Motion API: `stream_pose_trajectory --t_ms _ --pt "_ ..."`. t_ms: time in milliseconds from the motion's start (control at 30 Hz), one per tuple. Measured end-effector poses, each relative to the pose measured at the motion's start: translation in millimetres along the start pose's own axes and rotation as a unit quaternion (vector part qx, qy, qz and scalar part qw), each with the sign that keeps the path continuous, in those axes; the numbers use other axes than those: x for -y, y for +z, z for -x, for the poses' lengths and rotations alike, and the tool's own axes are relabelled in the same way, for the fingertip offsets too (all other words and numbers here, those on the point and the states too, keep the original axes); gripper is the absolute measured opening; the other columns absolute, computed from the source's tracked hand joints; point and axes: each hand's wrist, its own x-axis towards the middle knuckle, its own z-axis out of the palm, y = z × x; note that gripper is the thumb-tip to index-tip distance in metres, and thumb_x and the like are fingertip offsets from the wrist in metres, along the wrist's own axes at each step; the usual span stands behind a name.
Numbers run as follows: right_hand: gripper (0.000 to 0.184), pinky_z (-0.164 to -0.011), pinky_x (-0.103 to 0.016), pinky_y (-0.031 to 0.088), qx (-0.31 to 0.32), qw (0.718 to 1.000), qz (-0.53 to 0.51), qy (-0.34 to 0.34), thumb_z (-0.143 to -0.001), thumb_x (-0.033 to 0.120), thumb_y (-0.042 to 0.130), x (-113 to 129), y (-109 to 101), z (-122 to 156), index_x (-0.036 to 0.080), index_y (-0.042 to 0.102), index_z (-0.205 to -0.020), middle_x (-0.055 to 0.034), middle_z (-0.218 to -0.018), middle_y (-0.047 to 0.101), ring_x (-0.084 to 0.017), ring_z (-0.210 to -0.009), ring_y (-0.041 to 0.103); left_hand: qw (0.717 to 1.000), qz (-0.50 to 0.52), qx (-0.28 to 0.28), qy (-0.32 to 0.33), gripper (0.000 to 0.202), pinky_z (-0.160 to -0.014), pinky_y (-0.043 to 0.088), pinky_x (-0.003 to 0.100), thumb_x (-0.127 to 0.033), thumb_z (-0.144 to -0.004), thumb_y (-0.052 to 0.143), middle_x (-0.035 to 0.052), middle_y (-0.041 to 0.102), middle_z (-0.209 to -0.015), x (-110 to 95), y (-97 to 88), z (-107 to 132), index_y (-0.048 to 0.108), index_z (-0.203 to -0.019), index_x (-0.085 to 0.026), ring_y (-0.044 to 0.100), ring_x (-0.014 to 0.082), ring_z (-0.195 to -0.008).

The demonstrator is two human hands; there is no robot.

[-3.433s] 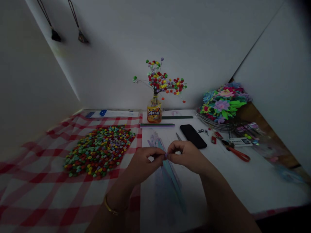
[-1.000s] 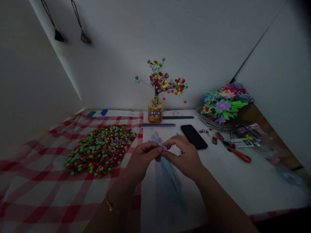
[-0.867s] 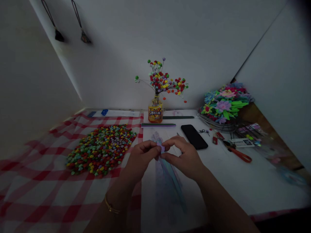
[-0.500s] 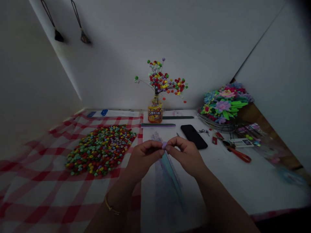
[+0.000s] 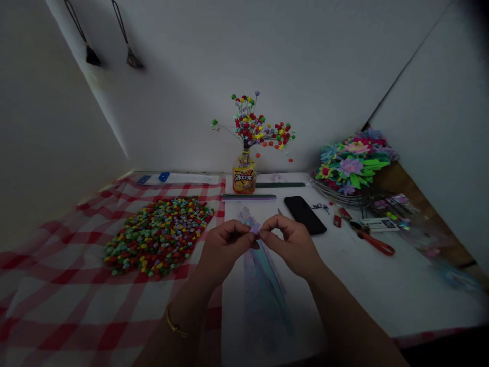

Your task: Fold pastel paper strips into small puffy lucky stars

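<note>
My left hand [image 5: 223, 248] and my right hand [image 5: 292, 243] meet fingertip to fingertip above the table, both pinched on a small purple paper star [image 5: 255, 229]. Beneath them lies a bundle of pale purple and teal paper strips [image 5: 263, 270] on the white table. A heap of small coloured paper stars [image 5: 160, 235] rests on the red-and-white checked cloth [image 5: 57, 306] to the left of my hands.
At the back stands a bottle [image 5: 243, 176] holding wire stems tipped with coloured stars. A black phone [image 5: 304, 215] lies right of my hands. Further right are red-handled scissors [image 5: 372, 240], a bunch of paper flowers [image 5: 353, 162] and small packets.
Over the frames my fingers have worked the purple star, the right hand shifting over it and back to a fingertip pinch. The hands have stayed in about the same place.
</note>
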Motion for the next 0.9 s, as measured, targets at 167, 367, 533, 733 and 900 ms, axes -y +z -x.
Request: stream_pose_trajectory --t_ms 167,367,533,733,900 --pt "0.012 -0.069 -0.027 0.043 0.023 0.998 -0.056 0.009 -0.074 0.027 0.06 -2.4 0.2 -0.4 0.018 0.059 -0.082 -0.0003 -0.076 0.058 -0.013 -0.073 0.054 1.0 0.003 0.03 -0.004 0.009 -0.054 0.042 0.022 -0.016 -0.066 0.064 -0.0018 0.058 -0.054 -0.6 -0.1 1.3 0.056 -0.062 -0.014 0.054 0.0092 -0.053" --pt "0.01 -0.066 -0.026 0.041 0.011 0.998 -0.054 0.016 -0.075 0.026 0.06 -1.1 -0.2 -1.2 0.017 0.061 -0.07 0.001 -0.066 0.057 -0.012 -0.066 0.052 0.999 0.046 0.018 0.001 0.011 -0.054 0.044 0.023 -0.016 -0.065 0.066 -0.0024 0.059 -0.058 2.2 3.0 -0.3 0.057 -0.071 -0.014 0.055 0.0095 -0.053" --pt "0.01 -0.066 -0.026 0.041 -0.012 0.992 -0.121 0.034 -0.071 0.027 0.066 -3.4 1.4 -0.6 0.018 0.064 -0.067 0.0011 -0.066 0.061 -0.012 -0.066 0.052 0.999 0.033 -0.004 0.032 0.009 -0.054 0.045 0.023 -0.015 -0.064 0.068 -0.0014 0.058 -0.059 3.5 4.7 0.3 0.06 -0.067 -0.014 0.056 0.0097 -0.054" --pt "0.007 -0.063 -0.026 0.042 0.022 0.956 -0.277 0.095 -0.068 0.023 0.068 -7.2 5.1 -1.5 0.017 0.065 -0.065 0.0019 -0.062 0.061 -0.01 -0.061 0.053 0.998 0.042 -0.007 0.051 0.009 -0.051 0.044 0.021 -0.013 -0.063 0.068 -0.0023 0.057 -0.058 5.1 4.9 2.8 0.059 -0.066 -0.015 0.054 0.0086 -0.053" --pt "0.009 -0.063 -0.025 0.043 0.006 0.967 -0.242 0.074 -0.068 0.025 0.069 -8.6 6.1 -2.8 0.018 0.065 -0.066 0.0019 -0.064 0.062 -0.01 -0.061 0.054 0.997 0.074 0.008 0.035 0.009 -0.054 0.043 0.021 -0.015 -0.065 0.067 -0.0023 0.058 -0.058 6.8 2.9 0.6 0.059 -0.069 -0.015 0.054 0.0084 -0.053"
